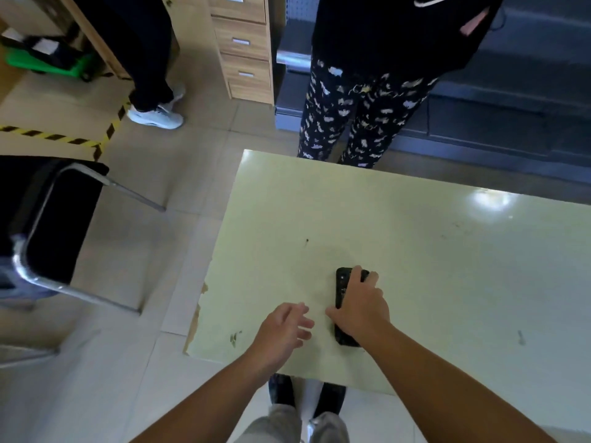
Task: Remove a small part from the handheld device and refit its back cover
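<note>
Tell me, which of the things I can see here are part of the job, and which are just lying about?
Part of the job:
black handheld device on the table
right hand laid over it
left hand open beside it

Just around:
black chair
wooden drawer unit
green cart
two people standing by, and

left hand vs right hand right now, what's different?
The right hand lies on the black handheld device on the table, fingers curled over its far end; the left hand touches no object. The left hand's fingers are open and loosely spread; the right hand's are wrapped around the device. Both are bare and over the table's near corner.
</note>
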{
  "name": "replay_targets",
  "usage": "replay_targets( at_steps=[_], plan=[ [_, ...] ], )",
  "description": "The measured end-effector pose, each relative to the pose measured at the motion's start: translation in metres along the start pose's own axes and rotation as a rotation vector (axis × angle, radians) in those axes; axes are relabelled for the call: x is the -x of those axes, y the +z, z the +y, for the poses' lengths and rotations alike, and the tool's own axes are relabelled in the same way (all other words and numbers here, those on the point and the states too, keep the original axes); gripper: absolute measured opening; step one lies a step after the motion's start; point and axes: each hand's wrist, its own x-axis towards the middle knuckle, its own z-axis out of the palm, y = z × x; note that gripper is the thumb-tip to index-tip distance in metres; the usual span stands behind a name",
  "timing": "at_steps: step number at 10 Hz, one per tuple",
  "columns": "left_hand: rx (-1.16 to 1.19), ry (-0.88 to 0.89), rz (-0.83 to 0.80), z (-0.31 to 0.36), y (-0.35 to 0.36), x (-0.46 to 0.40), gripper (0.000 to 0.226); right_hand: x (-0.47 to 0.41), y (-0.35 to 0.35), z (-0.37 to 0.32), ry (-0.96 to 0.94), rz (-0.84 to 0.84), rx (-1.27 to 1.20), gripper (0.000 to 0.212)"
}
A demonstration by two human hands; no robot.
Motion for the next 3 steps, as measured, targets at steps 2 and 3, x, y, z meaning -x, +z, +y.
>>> replay_targets(
  at_steps=[2, 3],
  plan=[
    [-0.052, 0.014, 0.001, 0.0012, 0.0011, 0.0044, 0.024, -0.0009, 0.0035, 0.0033, -0.021, -0.001, -0.006, 0.101],
    [-0.117, 0.031, -0.011, -0.001, 0.0053, 0.008, 0.019, -0.0006, 0.0015, 0.0107, -0.049, -0.037, -0.053, 0.109]
  ],
)
